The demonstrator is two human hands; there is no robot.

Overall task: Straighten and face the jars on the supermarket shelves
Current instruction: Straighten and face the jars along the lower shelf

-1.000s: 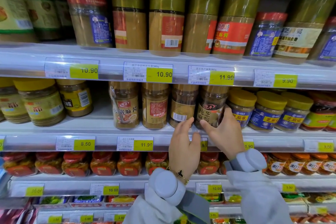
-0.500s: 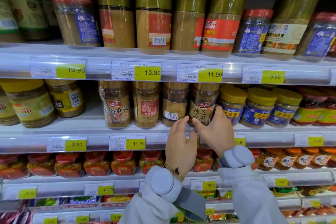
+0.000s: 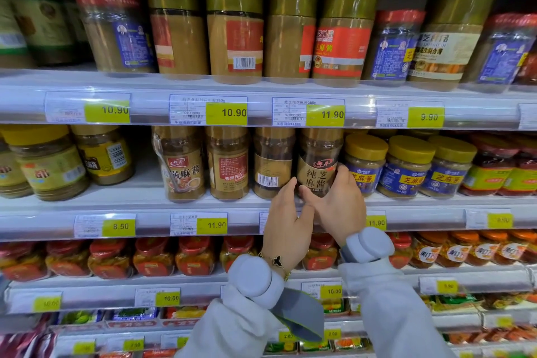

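Observation:
A clear jar of brown sesame paste stands on the middle shelf, its front label with large characters facing me. My left hand touches its lower left side and my right hand wraps its lower right side. To its left a jar shows its barcode, another jar shows a red back label, and a third shows its front.
Small yellow-lidded jars stand tight against the held jar's right. The top shelf carries tall gold-capped jars turned various ways. Red-lidded jars fill the shelf below. Price tags line each shelf edge.
The held jar has turned so its front label faces out more squarely. Both hands stay on its base. The camera has shifted slightly.

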